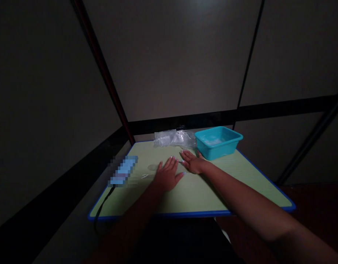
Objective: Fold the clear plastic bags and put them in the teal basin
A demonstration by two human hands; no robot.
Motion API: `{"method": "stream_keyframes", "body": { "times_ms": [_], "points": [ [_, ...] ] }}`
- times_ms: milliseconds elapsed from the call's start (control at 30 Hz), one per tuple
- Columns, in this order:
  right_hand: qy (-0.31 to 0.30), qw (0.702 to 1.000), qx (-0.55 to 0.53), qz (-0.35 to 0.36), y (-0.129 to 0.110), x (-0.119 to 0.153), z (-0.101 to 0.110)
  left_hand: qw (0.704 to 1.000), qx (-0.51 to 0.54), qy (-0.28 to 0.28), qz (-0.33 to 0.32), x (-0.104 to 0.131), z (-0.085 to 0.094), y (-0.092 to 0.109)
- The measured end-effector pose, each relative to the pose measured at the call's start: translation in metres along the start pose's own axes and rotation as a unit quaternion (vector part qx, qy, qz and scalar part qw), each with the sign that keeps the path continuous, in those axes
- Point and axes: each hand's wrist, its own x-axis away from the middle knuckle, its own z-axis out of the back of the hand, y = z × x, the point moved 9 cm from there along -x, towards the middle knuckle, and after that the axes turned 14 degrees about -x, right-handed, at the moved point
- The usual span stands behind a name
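Observation:
Both of my hands rest palm down over the pale green table (196, 198). My left hand (168, 176) is near the middle, fingers spread, holding nothing that I can see. To its right lies my right hand (193, 163), fingers stretched out flat, close to the near left corner of a turquoise plastic basin (217, 151). Just behind the hands is a crumpled clear plastic bag (174, 138). A small clear piece (144, 176) lies left of my left hand; its kind is too faint to tell. Anything under the palms is hidden.
A phone-like device (123, 171), blurred out, sits at the table's left edge with a black cable (104, 203) running off the front. The table has a blue rim (191, 214). Grey wall panels (171, 66) stand close behind and to the left.

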Motion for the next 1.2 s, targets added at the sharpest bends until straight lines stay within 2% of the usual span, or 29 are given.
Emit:
{"method": "stream_keyframes", "body": {
  "times_ms": [100,267,567,633,733,800,867,967,1033,1133,1200],
  "points": [
    [-0.007,1.0,0.009,-0.01,0.001,-0.001,0.0,0.999,0.012,-0.032,0.013,-0.012,-0.015,-0.019],
    [-0.011,1.0,-0.004,-0.015,0.002,-0.003,-0.002,0.993,0.053,-0.096,0.053,-0.013,-0.041,-0.038],
    [-0.011,1.0,0.01,-0.024,0.006,-0.005,-0.004,0.981,0.069,-0.135,0.123,-0.008,-0.049,-0.068],
    [0.005,1.0,0.018,-0.02,0.003,-0.003,0.0,0.982,0.059,-0.111,0.138,-0.008,-0.042,-0.073],
    [0.048,0.998,0.037,0.007,-0.007,0.001,0.008,0.983,0.034,-0.011,0.178,-0.008,-0.018,-0.082],
    [0.071,0.996,0.042,0.036,-0.018,0.005,0.011,0.983,0.034,0.038,0.179,-0.01,-0.007,-0.082],
    [0.088,0.993,0.043,0.068,-0.029,0.008,0.011,0.989,0.041,0.049,0.133,-0.013,-0.004,-0.072],
    [0.119,0.985,0.054,0.11,-0.043,0.011,0.011,0.997,0.03,0.034,0.058,-0.016,-0.01,-0.054],
    [0.148,0.979,0.065,0.124,-0.045,0.012,0.015,0.999,0.018,0.016,0.041,-0.016,-0.017,-0.048],
    [0.175,0.976,0.073,0.108,-0.035,0.012,0.025,0.999,0.018,-0.027,0.035,-0.016,-0.028,-0.046],
    [0.166,0.981,0.066,0.073,-0.021,0.009,0.03,0.998,0.027,-0.053,0.031,-0.016,-0.033,-0.046]
  ]
}}
